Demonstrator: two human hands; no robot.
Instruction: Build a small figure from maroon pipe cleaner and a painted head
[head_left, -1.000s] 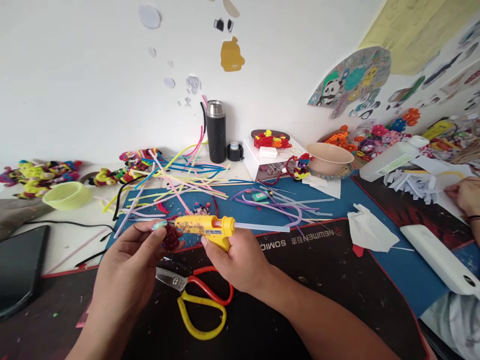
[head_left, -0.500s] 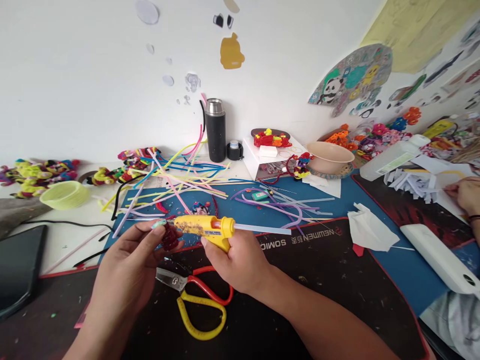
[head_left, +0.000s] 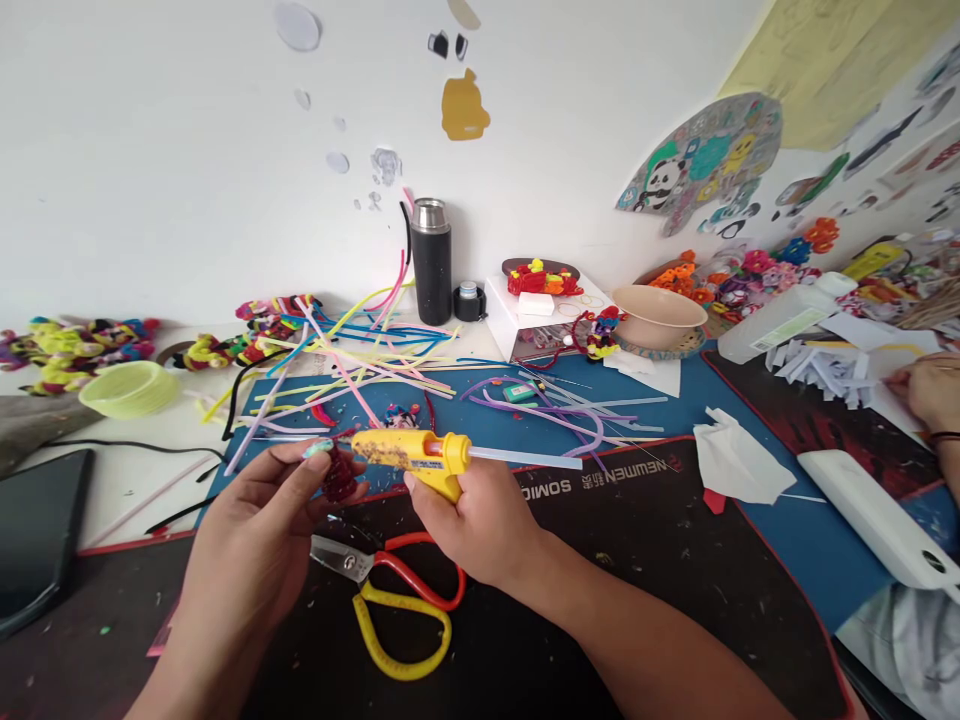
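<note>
My right hand [head_left: 487, 520] is wrapped round the handle of a yellow hot glue gun [head_left: 390, 451], with a clear glue stick [head_left: 529, 458] jutting from its back end. The gun's nozzle points left and meets, or nearly meets, a small dark red fuzzy piece [head_left: 341, 478]. That piece is pinched between the thumb and fingers of my left hand [head_left: 262, 510]; whether nozzle and piece touch, I cannot tell. Below both hands lie scissors [head_left: 405, 600] with one red and one yellow handle, on a black mat [head_left: 585, 620].
Pipe cleaners [head_left: 360, 360] in several colours lie scattered behind my hands. A black thermos [head_left: 432, 265] stands by the wall. To the right are a beige bowl [head_left: 660, 318], a crumpled tissue [head_left: 742, 458], a white device [head_left: 874, 515] and another person's hand [head_left: 930, 395]. A phone [head_left: 41, 530] lies left.
</note>
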